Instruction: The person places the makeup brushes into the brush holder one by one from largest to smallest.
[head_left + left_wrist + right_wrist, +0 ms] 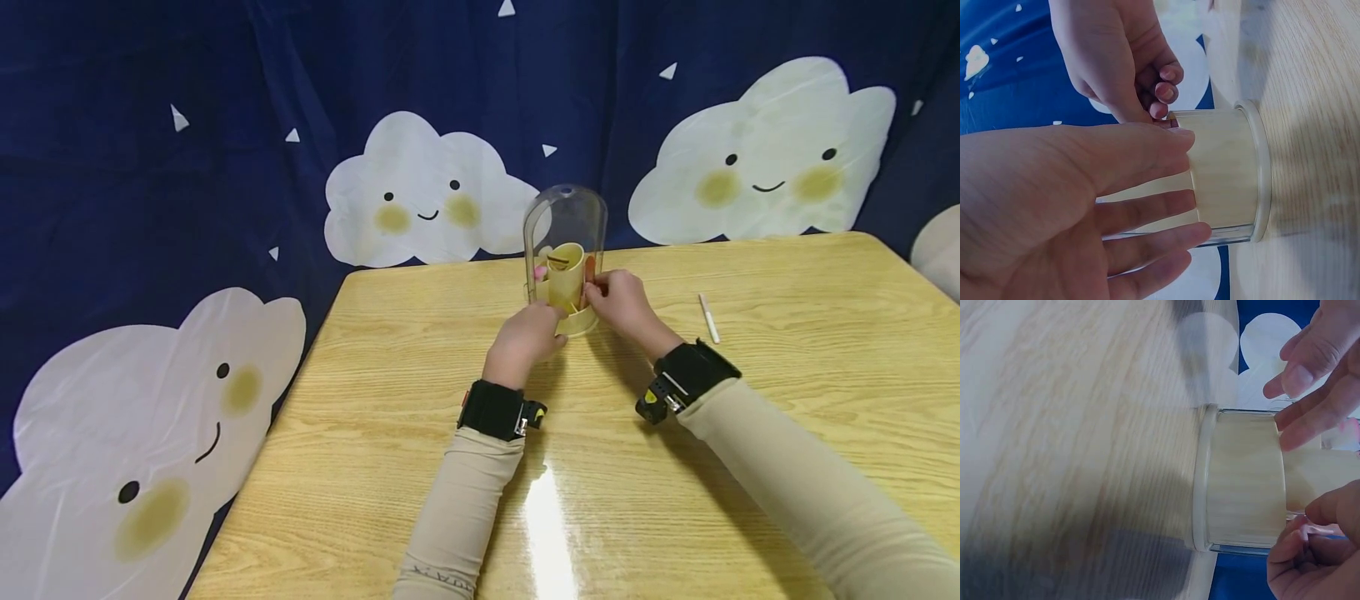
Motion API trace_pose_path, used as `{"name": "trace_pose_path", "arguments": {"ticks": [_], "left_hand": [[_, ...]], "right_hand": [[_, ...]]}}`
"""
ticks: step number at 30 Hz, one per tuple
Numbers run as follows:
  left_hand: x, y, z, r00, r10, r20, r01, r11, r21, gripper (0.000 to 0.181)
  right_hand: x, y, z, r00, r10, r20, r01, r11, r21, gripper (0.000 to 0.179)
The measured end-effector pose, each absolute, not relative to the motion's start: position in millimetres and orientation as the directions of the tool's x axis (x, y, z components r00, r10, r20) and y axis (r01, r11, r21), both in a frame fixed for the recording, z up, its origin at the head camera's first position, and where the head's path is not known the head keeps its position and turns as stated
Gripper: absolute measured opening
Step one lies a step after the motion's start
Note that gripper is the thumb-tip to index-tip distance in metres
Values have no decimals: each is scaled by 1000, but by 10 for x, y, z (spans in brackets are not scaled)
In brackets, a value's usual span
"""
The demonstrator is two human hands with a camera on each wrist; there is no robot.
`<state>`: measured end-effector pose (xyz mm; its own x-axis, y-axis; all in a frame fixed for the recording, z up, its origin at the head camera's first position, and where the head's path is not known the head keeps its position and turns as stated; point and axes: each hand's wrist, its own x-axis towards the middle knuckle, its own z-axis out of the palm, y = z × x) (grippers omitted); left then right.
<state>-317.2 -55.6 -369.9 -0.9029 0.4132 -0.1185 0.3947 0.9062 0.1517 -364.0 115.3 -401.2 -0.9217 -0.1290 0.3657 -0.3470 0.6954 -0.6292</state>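
Observation:
A cream round holder (pixel 567 279) with a tall cup stands near the table's back edge under a clear domed cover (pixel 566 198). My left hand (pixel 528 337) is at its front left, straight fingers (pixel 1147 209) right at the upper edge of the low front wall (pixel 1227 169). On the other side, my right hand (pixel 626 307) pinches a slim orange-red stick (pixel 590 268) between thumb and curled fingers, inside the cover beside the cup. The stick's lower end is hidden. A small pink item (pixel 540 272) sits left of the cup.
A white pen (pixel 708 318) lies on the wooden table (pixel 405 358), to the right of the holder. Behind the table hangs a dark blue curtain (pixel 225 50) printed with white clouds. Each wrist wears a black strap with a camera (pixel 491 408).

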Motion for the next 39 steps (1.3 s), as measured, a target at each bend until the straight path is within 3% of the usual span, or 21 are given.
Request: {"name": "trace_pose_path", "arguments": {"ticks": [26,39], "left_hand": [[-3138,-517,-3691,-902,415,-116,401,908,124,38],[-3156,-547,-3689,-903,413,-121,400,909,117,38]], "right_hand": [[-3746,1236,-4032,-915,-128,382,-356,701,-618,11],[-3703,1179,-4069,-861,-69,503,-409,681,-607,23]]}}
